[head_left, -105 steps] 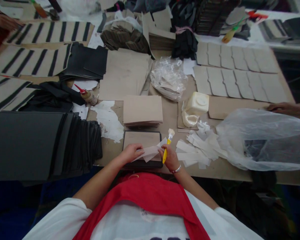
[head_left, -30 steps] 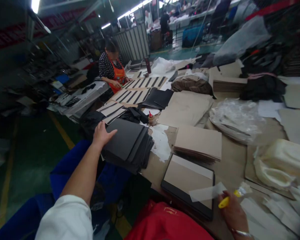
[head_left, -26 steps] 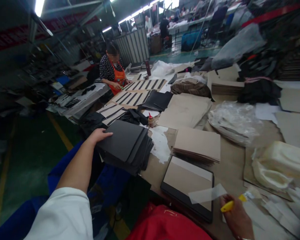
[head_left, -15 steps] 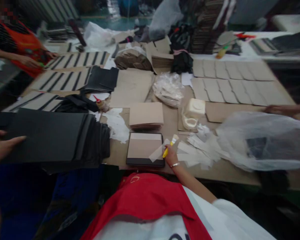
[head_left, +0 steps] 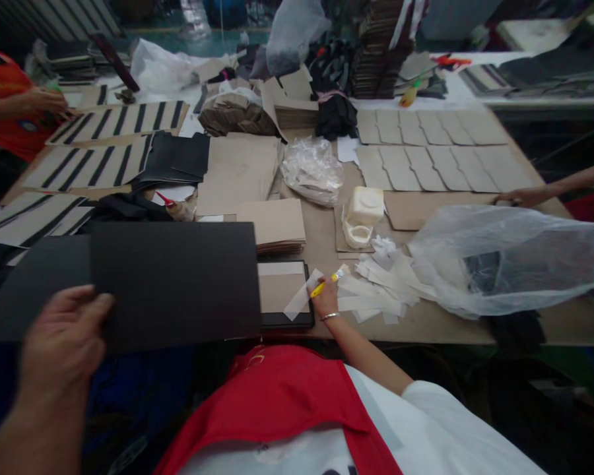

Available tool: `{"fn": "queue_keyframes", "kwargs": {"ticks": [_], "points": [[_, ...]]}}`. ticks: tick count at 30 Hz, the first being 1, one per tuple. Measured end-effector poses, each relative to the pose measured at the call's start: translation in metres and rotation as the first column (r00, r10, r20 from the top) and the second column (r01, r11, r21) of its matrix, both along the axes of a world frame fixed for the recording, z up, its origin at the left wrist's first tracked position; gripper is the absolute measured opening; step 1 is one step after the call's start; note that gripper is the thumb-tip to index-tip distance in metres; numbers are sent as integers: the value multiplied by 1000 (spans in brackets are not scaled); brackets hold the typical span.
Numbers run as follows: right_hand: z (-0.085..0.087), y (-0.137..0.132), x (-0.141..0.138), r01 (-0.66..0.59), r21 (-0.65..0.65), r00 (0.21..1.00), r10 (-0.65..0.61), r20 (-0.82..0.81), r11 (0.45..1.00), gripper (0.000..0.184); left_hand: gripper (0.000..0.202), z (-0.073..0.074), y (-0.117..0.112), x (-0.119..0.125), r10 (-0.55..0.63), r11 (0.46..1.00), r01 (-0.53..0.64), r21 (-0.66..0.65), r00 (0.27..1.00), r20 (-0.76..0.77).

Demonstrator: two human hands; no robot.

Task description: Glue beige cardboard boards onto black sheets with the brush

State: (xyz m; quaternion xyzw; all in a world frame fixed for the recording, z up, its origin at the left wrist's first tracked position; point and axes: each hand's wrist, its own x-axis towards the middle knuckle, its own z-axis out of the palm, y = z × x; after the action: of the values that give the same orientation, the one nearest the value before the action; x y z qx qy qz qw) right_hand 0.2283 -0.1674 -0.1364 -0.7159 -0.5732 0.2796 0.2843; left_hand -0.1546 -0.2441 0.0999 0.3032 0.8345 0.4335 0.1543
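Note:
My left hand (head_left: 62, 340) grips the near left corner of a large black sheet (head_left: 175, 280) and holds it above the table, covering the left part of the work piece. My right hand (head_left: 323, 300) rests at the table's front edge, closed on a yellow-handled brush (head_left: 325, 284) and a white paper strip (head_left: 301, 302). Under them lies a black board with a tan card (head_left: 283, 292) glued on it. A stack of tan cards (head_left: 272, 224) sits just behind it.
The pile of black sheets (head_left: 24, 290) lies left. A white glue tub (head_left: 362, 212), cut white strips (head_left: 383, 284) and a clear plastic bag (head_left: 515, 260) lie right. Striped panels (head_left: 86, 161) and other people's hands (head_left: 519, 196) are at the table's far edges.
My left hand has lifted one black sheet off the pile and carried it right, over the board. The view has swung back to the table. My right hand stays put.

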Motion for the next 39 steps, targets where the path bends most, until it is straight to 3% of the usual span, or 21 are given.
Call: {"fn": "queue_keyframes", "kwargs": {"ticks": [2, 4, 6, 10, 12, 14, 18, 21, 23, 25, 26, 27, 29, 30, 31, 32, 36, 38, 39], "points": [[0, 4, -3, 20, 31, 1000, -20, -16, 999, 30, 52, -35, 8, 32, -42, 999, 34, 40, 972, 229], [1, 9, 5, 34, 56, 999, -34, -10, 998, 27, 51, -77, 17, 67, -132, 990, 85, 115, 858, 497], [2, 13, 25, 36, 110, 998, -41, 43, 993, 25, 49, -118, 24, 95, -176, 983, 110, 144, 775, 607], [8, 15, 84, -37, 165, 958, -12, 287, 986, 24, 46, -183, 32, 117, -240, 967, 231, 104, 703, 669], [14, 15, 106, -63, 130, 912, 4, 410, 989, 27, 44, -206, 36, 114, -263, 952, 304, 41, 742, 616], [22, 14, 116, -78, 119, 866, 7, 501, 990, 29, 41, -221, 38, 110, -282, 941, 338, -32, 830, 481], [44, 16, 97, -113, 137, 859, 28, 510, 984, 37, 29, -228, 42, 108, -281, 935, 322, -147, 928, 245], [66, 20, 73, -79, 150, 918, 13, 395, 986, 45, 30, -216, 42, 110, -335, 914, 351, -204, 936, 107], [82, 24, 58, -30, 165, 974, -9, 226, 986, 48, 41, -207, 37, 111, -434, 882, 400, -249, 895, -104], [97, 31, 41, 10, 108, 1000, -8, -19, 994, 50, 51, -198, 29, 116, -573, 816, 489, -309, 755, -318], [104, 35, 31, 0, 49, 991, 7, -135, 999, 50, 51, -196, 24, 119, -665, 747, 568, -345, 646, -375], [109, 39, 18, -34, -18, 973, 29, -230, 999, 49, 50, -194, 19, 124, -763, 644, 663, -382, 515, -391], [113, 43, -15, -155, -128, 928, 99, -360, 980, 43, 45, -194, 10, 134, -907, 379, 812, -445, 231, -351], [112, 44, -33, -234, -162, 903, 153, -403, 959, 40, 43, -195, 7, 139, -938, 272, 840, -469, 123, -324], [108, 43, -51, -313, -181, 875, 209, -436, 933, 38, 41, -197, 4, 143, -951, 209, 845, -492, 58, -305], [103, 41, -69, -386, -184, 846, 268, -461, 904, 36, 40, -200, 2, 147, -955, 183, 838, -514, 28, -295], [71, 34, -118, -613, -137, 725, 485, -489, 778, 27, 39, -210, -2, 151, -953, 166, 825, -541, -7, -302], [58, 39, -127, -657, -149, 696, 518, -498, 739, 26, 39, -212, -3, 150, -950, 162, 826, -540, -19, -313], [53, 44, -130, -648, -159, 702, 503, -505, 745, 26, 40, -213, -4, 150, -947, 168, 824, -542, -18, -321]]}}
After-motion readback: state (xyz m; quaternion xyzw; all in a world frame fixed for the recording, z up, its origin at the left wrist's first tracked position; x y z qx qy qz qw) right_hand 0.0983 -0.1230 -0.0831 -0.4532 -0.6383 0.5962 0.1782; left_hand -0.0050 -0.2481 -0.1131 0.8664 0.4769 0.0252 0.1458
